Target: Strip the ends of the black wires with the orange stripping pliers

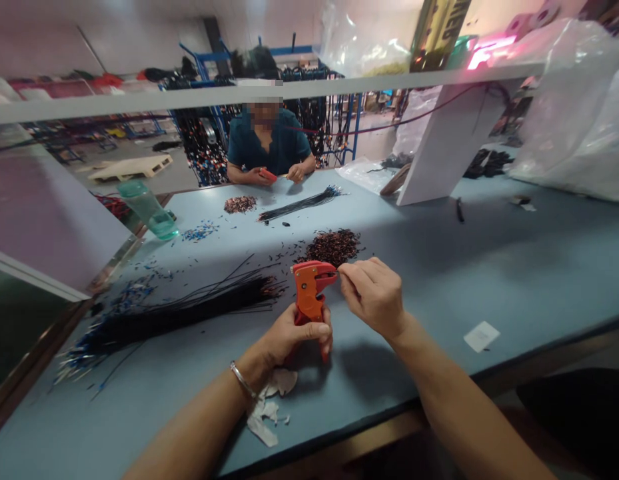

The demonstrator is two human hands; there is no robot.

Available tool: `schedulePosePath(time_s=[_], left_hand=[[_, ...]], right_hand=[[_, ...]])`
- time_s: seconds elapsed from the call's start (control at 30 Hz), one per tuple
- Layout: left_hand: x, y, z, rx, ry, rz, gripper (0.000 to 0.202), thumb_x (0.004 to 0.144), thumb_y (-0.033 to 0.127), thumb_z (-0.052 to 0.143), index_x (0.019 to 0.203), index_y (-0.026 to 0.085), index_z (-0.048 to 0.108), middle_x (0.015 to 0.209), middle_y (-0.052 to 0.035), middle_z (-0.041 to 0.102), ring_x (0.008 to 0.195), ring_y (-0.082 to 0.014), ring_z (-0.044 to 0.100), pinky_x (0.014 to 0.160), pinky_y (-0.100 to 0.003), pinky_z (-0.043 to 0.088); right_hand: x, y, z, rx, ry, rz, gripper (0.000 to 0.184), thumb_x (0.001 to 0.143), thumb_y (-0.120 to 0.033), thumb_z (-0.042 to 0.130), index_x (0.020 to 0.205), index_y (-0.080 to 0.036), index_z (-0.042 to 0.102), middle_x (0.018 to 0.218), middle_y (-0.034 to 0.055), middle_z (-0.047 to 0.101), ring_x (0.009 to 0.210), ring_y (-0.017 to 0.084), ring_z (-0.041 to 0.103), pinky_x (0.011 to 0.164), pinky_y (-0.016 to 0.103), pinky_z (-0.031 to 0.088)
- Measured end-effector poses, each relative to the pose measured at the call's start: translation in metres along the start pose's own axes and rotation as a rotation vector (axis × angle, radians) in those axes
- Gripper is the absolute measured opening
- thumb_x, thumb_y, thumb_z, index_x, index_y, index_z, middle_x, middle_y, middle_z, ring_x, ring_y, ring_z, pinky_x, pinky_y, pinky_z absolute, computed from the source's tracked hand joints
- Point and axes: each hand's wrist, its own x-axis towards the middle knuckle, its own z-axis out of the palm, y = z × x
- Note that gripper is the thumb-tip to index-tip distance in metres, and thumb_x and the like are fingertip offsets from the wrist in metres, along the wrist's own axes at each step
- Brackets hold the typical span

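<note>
My left hand (pixel 296 337) is wrapped round the handles of an orange-red wire stripper (pixel 310 290), held upright above the blue table (pixel 489 267). My right hand (pixel 374 293) is pinched on something thin at the tool's jaw, too small to make out. A long bundle of black wires (pixel 189 307) lies just left of the tool. A heap of small dark red and black pieces (pixel 333 245) sits right behind it.
A person in a teal shirt (pixel 267 148) works across the table with a red tool, a wire bundle (pixel 302 203) and a small heap (pixel 240 204). A green bottle (pixel 149 208) stands left. White scraps (pixel 269 400) lie under my wrist, a white slip (pixel 482 335) right. Plastic bags (pixel 574 113) fill the far right.
</note>
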Motion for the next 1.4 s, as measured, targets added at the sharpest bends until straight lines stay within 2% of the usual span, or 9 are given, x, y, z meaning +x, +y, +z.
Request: schedulePosePath(time_s=[0.2,0.4,0.93,1.4], left_hand=[[0.0005,-0.0016,-0.0014,-0.078,0.036,0.036,0.033,0.069,0.035,0.078,0.083,0.014,0.057,0.064,-0.0003,0.056,0.061,-0.0156,0.059,0.065,-0.033,0.048],[0.0006,-0.0027,-0.0029,-0.09,0.013,0.043,0.032,0.07,0.032,0.078,0.086,0.014,0.057,0.065,-0.0004,0.057,0.062,-0.0157,0.059,0.068,-0.034,0.048],[-0.0002,-0.0033,-0.0025,-0.07,-0.002,0.013,0.034,0.069,0.033,0.079,0.086,0.013,0.058,0.067,-0.0016,0.059,0.062,-0.0165,0.06,0.064,-0.033,0.048],[-0.0018,-0.0013,-0.0023,-0.036,-0.032,0.022,0.03,0.071,0.032,0.077,0.086,0.013,0.058,0.067,-0.0027,0.061,0.063,-0.0175,0.061,0.064,-0.033,0.049]], right_hand=[[0.0001,0.0009,-0.001,-0.034,0.053,0.026,0.011,0.085,-0.01,0.054,0.08,-0.018,0.059,0.061,0.0002,0.056,0.059,0.014,0.049,0.063,0.029,0.036],[0.0029,-0.0009,-0.0029,-0.057,0.073,0.021,0.014,0.085,-0.011,0.054,0.074,-0.019,0.055,0.059,-0.0005,0.055,0.057,0.013,0.047,0.061,0.028,0.036],[-0.0005,0.0003,0.0006,-0.025,0.013,-0.011,0.013,0.088,-0.014,0.053,0.077,-0.018,0.057,0.061,0.0007,0.057,0.06,0.014,0.049,0.063,0.029,0.037],[-0.0004,-0.0003,-0.0004,0.029,0.021,-0.007,0.01,0.087,-0.011,0.054,0.079,-0.017,0.057,0.064,0.0028,0.059,0.06,0.014,0.05,0.064,0.029,0.039]])
